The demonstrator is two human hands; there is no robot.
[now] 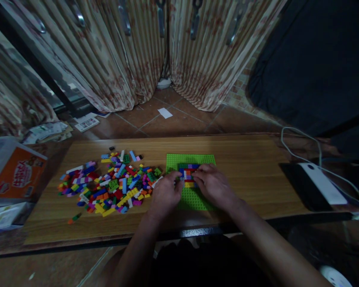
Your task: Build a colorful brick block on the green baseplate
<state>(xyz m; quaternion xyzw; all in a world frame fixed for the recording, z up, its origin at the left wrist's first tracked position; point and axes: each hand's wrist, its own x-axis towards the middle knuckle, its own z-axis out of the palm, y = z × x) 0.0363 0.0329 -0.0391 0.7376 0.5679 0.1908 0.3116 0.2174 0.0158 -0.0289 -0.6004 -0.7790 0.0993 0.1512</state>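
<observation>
A green studded baseplate (194,202) lies on the table in front of me. On it stands a small build of toy building bricks (188,173) in blue, red, white, yellow and dark green. My left hand (166,192) is at the build's left side, its thumb and index finger closed in against the edge. From the right, my right hand (214,185) reaches over the plate, fingertips pinched together at the build's right part. Whatever sits between those fingertips is too small and shadowed to make out. Both hands partly cover the plate.
Left of the plate spreads a heap of loose bricks (113,185) on the wooden table (248,171). A black and white device (320,183) with a pale cable (320,149) lies at the right end. A plastic tub with an orange label (16,173) stands far left.
</observation>
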